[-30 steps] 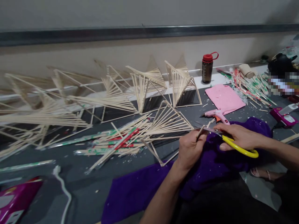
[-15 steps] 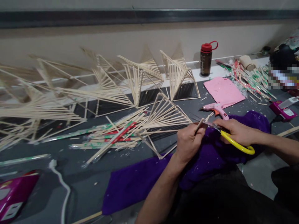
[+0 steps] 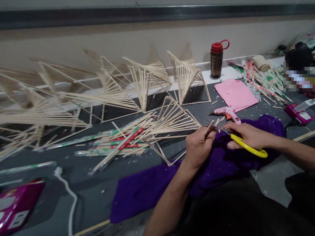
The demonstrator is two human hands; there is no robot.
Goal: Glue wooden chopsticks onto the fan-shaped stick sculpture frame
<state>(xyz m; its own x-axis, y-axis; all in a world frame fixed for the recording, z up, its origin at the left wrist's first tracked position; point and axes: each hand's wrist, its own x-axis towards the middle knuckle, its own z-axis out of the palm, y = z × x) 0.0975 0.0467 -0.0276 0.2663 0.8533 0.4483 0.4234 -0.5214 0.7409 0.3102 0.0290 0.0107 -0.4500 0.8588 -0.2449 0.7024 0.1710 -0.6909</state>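
My left hand [image 3: 199, 143] is closed round a short wooden stick [image 3: 209, 126], whose tip pokes up past the thumb. In my right hand [image 3: 246, 135] are yellow-handled scissors [image 3: 248, 147], their blades crossing close to the stick. Whether the blades touch it I cannot tell. Beneath both hands bunches a purple cloth [image 3: 233, 164]. A pink glue gun [image 3: 227, 113] lies just beyond the blades. Left of my left hand stands a small twisted frame of sticks [image 3: 176, 126], beside a loose pile of chopsticks [image 3: 125, 139], some in printed wrappers.
Several larger stick frames [image 3: 184, 78] line the wall. A red-lidded bottle [image 3: 216, 60], a pink sheet [image 3: 236, 93] and a heap of wrapped chopsticks [image 3: 267, 80] are at the back right. A white cable [image 3: 67, 193] and a magenta device [image 3: 21, 205] lie front left.
The scissors have shifted slightly and the blades sit a little differently at the stick. Both hands keep their hold; the whole view has moved a little.
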